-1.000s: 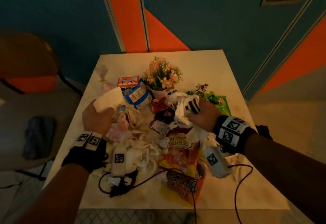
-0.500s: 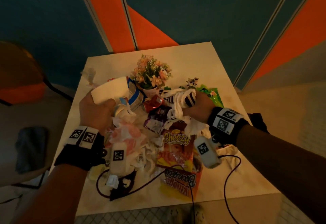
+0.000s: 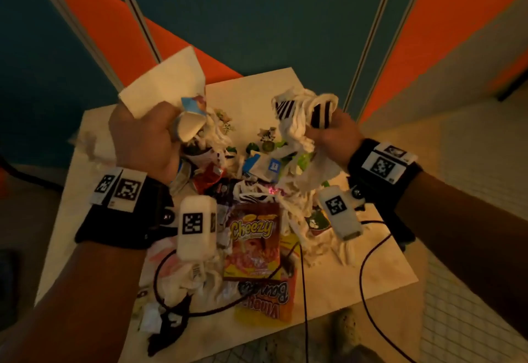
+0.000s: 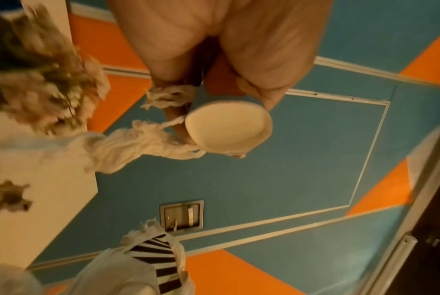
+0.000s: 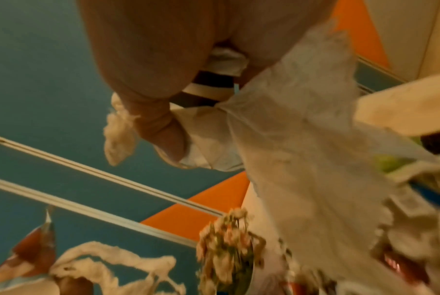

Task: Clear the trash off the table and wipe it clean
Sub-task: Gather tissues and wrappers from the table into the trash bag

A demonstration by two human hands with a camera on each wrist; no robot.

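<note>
A heap of trash covers the small white table (image 3: 377, 274): torn tissue, a "Cheezy" snack bag (image 3: 253, 242), a yellow-orange bag (image 3: 265, 302), a blue-white carton (image 3: 265, 165) and a red wrapper (image 3: 210, 177). My left hand (image 3: 148, 137) is raised above the heap's left side. It grips a white paper sheet (image 3: 168, 82), a paper cup (image 4: 229, 127) and tissue shreds. My right hand (image 3: 334, 134) is raised on the right and grips a black-and-white striped wrapper (image 3: 303, 108) with tissue (image 5: 302, 139) hanging from it.
A flower pot (image 5: 229, 243) stands behind the heap, mostly hidden by my left hand, beside a small cow figurine (image 3: 267, 134). Black cables (image 3: 303, 277) trail over the table's front. The blue-and-orange wall (image 3: 257, 19) is just behind, with tiled floor (image 3: 471, 305) to the right.
Both hands have lifted up from the heap with their handfuls of paper, cup and wrapper. The view has come closer to the table.
</note>
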